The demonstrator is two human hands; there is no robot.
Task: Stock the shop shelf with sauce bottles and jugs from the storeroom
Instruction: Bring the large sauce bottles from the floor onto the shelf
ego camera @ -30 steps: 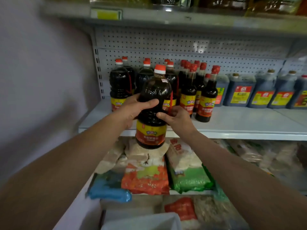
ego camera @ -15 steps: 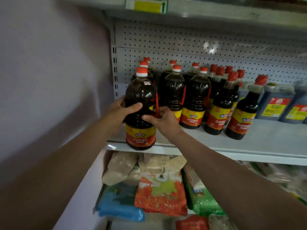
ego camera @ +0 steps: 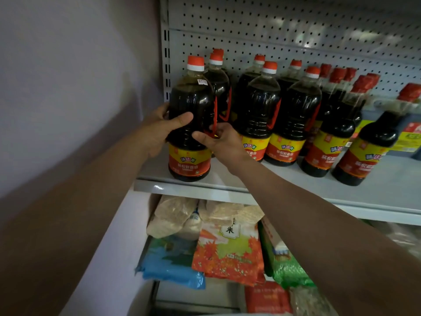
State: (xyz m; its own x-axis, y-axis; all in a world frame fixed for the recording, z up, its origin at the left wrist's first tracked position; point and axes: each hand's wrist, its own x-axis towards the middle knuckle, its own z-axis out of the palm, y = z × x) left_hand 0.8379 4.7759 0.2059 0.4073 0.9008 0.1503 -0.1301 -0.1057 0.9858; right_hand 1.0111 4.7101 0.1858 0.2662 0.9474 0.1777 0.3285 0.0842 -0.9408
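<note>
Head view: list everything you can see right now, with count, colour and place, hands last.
held sauce bottle: one, dark with orange cap, shelf's front left corner.
large sauce bottles: at least six, dark, orange caps, behind and right of it.
slim sauce bottles: several, dark, red caps, further right.
jugs: count unclear, bluish, yellow and red labels, far right.
shelf: one, pale grey.
pegboard: one, grey, behind the bottles.
bagged goods: several, orange, blue, green, beige, lower shelf.
left hand: grips the held bottle's left side.
right hand: holds its right side by the red handle.
</note>
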